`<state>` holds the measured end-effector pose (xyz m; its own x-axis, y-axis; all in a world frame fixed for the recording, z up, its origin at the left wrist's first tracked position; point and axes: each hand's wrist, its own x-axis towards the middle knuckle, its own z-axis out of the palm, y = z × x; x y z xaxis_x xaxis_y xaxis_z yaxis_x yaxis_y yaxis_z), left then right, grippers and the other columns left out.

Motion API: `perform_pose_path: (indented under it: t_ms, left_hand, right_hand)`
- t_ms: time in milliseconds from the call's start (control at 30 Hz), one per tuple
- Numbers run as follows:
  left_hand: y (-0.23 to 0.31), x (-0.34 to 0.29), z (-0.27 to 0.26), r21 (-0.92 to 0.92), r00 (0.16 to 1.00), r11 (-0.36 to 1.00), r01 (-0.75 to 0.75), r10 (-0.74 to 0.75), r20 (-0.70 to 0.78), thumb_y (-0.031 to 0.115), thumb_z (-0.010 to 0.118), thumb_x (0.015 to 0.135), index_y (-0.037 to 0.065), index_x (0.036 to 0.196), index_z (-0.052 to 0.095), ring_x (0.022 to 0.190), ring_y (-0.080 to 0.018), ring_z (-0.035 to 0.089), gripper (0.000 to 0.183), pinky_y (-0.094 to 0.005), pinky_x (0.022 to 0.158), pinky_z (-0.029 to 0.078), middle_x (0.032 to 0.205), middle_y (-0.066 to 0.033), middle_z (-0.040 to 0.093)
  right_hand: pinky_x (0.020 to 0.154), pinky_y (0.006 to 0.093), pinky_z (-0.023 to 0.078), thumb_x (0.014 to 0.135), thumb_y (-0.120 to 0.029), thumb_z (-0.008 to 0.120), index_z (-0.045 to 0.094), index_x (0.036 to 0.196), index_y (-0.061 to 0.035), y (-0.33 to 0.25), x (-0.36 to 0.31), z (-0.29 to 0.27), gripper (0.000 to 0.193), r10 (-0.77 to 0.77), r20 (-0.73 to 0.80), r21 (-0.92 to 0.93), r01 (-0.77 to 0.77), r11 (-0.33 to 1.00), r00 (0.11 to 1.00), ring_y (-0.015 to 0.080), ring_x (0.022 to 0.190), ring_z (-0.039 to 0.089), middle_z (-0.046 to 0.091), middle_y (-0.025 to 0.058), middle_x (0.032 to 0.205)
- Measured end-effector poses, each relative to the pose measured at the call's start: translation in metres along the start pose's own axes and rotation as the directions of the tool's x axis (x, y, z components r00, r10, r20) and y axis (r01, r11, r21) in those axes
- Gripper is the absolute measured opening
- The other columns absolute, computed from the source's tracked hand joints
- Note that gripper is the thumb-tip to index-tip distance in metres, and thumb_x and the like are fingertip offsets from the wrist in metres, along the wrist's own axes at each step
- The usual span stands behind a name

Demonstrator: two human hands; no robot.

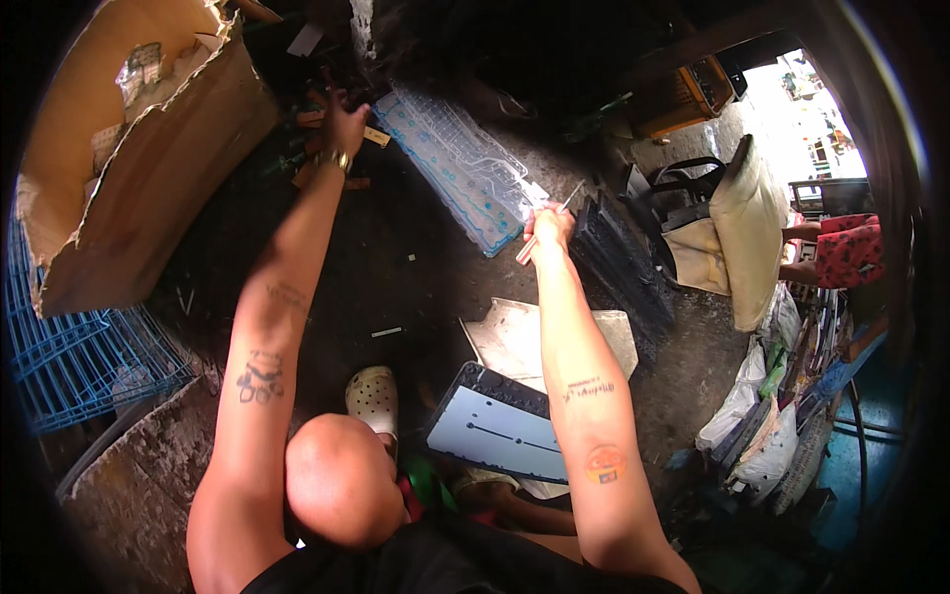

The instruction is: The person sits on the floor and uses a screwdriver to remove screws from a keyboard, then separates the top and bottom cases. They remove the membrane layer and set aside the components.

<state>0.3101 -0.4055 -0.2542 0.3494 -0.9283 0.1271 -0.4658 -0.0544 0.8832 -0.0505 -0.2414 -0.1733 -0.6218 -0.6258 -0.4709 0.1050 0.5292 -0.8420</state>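
Both hands hanging out around a clear, blue-dotted rectangular plastic sheet (450, 163)
So the right hand (550, 226) is gripping a slim tool with a red-and-white handle (526, 249) by the sheet's near end; the left hand (346, 124) is hovering beside its far end, too shadowy, can't tell if it's pinching anything.

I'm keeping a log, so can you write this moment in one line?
left hand: beside pale strip, grip unclear | right hand: gripping thin tool | clear plastic sheet: between hands
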Motion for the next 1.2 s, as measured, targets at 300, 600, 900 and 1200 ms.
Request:
perform_pose_path:
  t_ms: [300,600,900,1200]
  left_hand:
    - [-0.027,-0.139,-0.033,-0.397,0.934,0.862,0.315,-0.207,0.292,0.011,0.065,0.099,0.004,0.134,0.054,0.106,-0.0162,0.068,0.037,-0.0309,0.090,0.056,0.122,-0.0100,0.069]
    - [-0.021,-0.158,-0.045,-0.297,0.920,0.902,0.313,-0.211,0.331,0.019,0.065,0.100,0.011,0.129,0.062,0.080,-0.0022,0.056,0.030,-0.0207,0.061,0.045,0.107,0.0031,0.071]
    - [0.017,-0.192,-0.045,-0.278,0.826,0.833,0.479,-0.320,0.464,0.030,0.067,0.101,0.010,0.131,0.062,0.074,-0.0039,0.056,0.036,-0.0204,0.061,0.044,0.095,0.0038,0.066]
    - [0.105,-0.270,-0.085,-0.171,0.584,0.920,0.352,-0.074,0.808,0.030,0.063,0.103,0.011,0.117,0.066,0.071,-0.0073,0.061,0.024,-0.0228,0.056,0.047,0.091,0.0010,0.069]
  right_hand:
    - [0.039,0.0346,0.051,0.091,-0.009,0.062,0.065,0.112,-0.0055,0.084,0.062,0.016,0.021,0.031,-0.072,-0.299,-0.051,0.953,0.997,0.0201,0.049,0.064,0.070,0.0118,0.073]
    - [0.037,0.0359,0.049,0.098,-0.023,0.067,0.062,0.112,-0.0074,0.110,0.062,0.023,0.021,0.099,-0.088,-0.294,-0.121,0.948,0.991,0.0198,0.045,0.062,0.070,0.0084,0.073]
    - [0.095,0.0470,0.057,0.088,-0.030,0.072,0.044,0.148,-0.0068,0.032,0.005,-0.002,0.071,-0.045,-0.190,-0.667,-0.095,0.739,0.981,0.0336,0.116,0.067,0.065,0.0222,0.130]
    - [0.055,0.0441,0.056,0.088,-0.015,0.063,0.065,0.105,-0.0046,-0.027,-0.180,-0.182,0.020,0.013,0.518,-0.624,0.367,0.690,0.855,0.0316,0.061,0.071,0.070,0.0189,0.076]
